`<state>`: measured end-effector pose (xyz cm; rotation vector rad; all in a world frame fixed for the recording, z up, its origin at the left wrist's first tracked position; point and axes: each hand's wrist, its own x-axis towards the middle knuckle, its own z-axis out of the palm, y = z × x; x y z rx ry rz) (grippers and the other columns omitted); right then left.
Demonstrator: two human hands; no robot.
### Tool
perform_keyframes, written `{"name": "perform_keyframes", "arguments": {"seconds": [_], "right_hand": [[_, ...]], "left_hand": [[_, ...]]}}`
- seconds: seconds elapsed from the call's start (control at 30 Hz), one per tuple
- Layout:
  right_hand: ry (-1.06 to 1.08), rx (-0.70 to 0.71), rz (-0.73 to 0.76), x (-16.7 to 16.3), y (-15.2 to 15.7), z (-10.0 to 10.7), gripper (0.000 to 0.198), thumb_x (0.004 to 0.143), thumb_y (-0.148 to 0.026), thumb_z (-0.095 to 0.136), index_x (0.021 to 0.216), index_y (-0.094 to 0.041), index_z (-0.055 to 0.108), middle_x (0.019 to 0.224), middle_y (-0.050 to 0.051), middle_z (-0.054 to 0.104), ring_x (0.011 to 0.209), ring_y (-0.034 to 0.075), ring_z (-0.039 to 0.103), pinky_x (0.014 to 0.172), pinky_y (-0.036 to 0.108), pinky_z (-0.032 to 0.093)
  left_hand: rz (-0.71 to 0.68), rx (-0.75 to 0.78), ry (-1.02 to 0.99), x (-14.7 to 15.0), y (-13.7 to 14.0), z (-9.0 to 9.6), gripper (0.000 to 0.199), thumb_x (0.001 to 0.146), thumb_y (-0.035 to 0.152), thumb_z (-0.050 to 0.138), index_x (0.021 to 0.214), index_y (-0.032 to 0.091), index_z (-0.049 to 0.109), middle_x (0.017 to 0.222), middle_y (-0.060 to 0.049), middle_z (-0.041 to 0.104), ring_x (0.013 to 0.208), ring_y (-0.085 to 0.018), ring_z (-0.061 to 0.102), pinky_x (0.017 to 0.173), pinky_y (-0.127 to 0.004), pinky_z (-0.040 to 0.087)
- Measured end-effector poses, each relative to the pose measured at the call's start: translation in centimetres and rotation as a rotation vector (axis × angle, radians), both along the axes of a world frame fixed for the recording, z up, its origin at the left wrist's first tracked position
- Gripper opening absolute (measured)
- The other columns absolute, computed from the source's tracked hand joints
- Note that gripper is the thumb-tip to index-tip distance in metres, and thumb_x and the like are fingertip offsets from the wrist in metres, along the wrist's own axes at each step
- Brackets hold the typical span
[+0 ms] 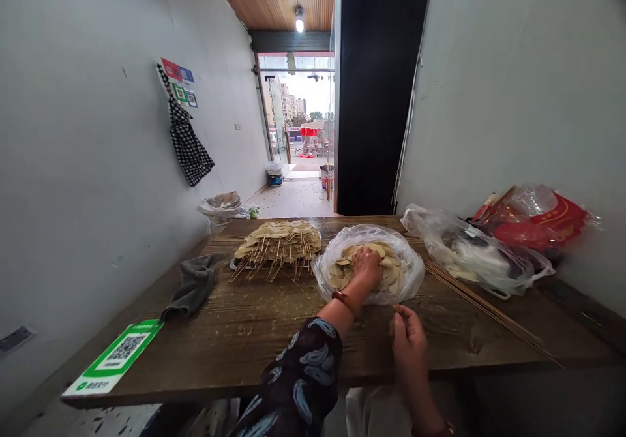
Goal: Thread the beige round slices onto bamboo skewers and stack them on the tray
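My left hand [368, 267] reaches into a clear plastic bag [320, 274] full of thin, pale slices [391, 277] that look like potato. Its fingers are bent down and closed on a slice, with the fingertips partly hidden. My right hand [409, 339] is just in front of the bag, above the table's near side. Thumb and forefinger are pinched together on what looks like a thin wooden skewer, of which only a small tip shows. Left of the bag, a tray holds a heap of skewered slices [278, 238], their sticks pointing toward me.
Loose bamboo skewers [489, 305] lie right of the bag on the wooden table [235, 352]. Behind them are a plastic bag [469, 254] and red packaging [542, 222]. At left lie a grey cloth [193, 287] and a green QR-code card [117, 359].
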<state>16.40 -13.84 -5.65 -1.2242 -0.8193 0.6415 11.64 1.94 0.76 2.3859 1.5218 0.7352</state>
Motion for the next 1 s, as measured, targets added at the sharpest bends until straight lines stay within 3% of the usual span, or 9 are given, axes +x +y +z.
{"name": "perform_keyframes", "arguments": {"seconds": [0.23,0.43,0.63,0.8,1.0], "right_hand": [[0.022,-0.051,-0.006,-0.3,-0.5,0.6,0.037,0.079,-0.050,0.055,0.097,-0.018,0.057,0.054,-0.006,0.044,0.046,0.011,0.042,0.043,0.022,0.034],[0.079,-0.068,0.014,-0.7,-0.7,0.4,0.039,0.076,-0.049,0.059,0.099,-0.018,0.056,0.054,-0.008,0.042,0.045,0.009,0.039,0.041,0.020,0.033],[0.156,-0.090,-0.013,-1.2,-0.6,0.8,0.038,0.071,-0.047,0.064,0.095,-0.019,0.056,0.058,-0.006,0.046,0.051,0.009,0.043,0.047,0.020,0.040],[0.152,-0.112,-0.005,-1.0,-0.4,0.5,0.037,0.071,-0.046,0.065,0.096,-0.019,0.057,0.058,-0.007,0.046,0.050,0.009,0.043,0.046,0.019,0.040],[0.094,-0.118,0.003,-0.5,-0.4,-0.2,0.039,0.071,-0.046,0.065,0.097,-0.018,0.059,0.059,-0.005,0.049,0.049,0.010,0.045,0.044,0.020,0.041]], "left_hand": [[-0.059,-0.174,-0.504,-1.8,-0.8,0.2,0.011,0.071,0.019,0.057,0.082,0.018,0.060,0.075,-0.001,0.062,0.072,-0.015,0.056,0.068,-0.026,0.043],[-0.068,-0.434,-0.853,-6.6,-1.7,0.0,0.029,0.068,0.017,0.061,0.097,0.017,0.060,0.059,0.005,0.055,0.048,-0.008,0.053,0.047,-0.018,0.037],[-0.061,-0.543,-0.988,-9.1,-1.7,-0.7,0.041,0.063,0.020,0.066,0.103,0.018,0.061,0.055,0.007,0.054,0.048,-0.009,0.054,0.047,-0.019,0.042],[-0.066,-0.485,-0.973,-9.8,-1.8,-0.9,0.034,0.066,0.022,0.063,0.099,0.016,0.064,0.050,0.007,0.049,0.051,-0.009,0.051,0.052,-0.020,0.044],[-0.099,-0.500,-0.963,-10.2,-2.5,-1.1,0.040,0.067,0.014,0.053,0.106,0.017,0.060,0.065,0.003,0.060,0.055,-0.011,0.059,0.052,-0.021,0.047]]}}
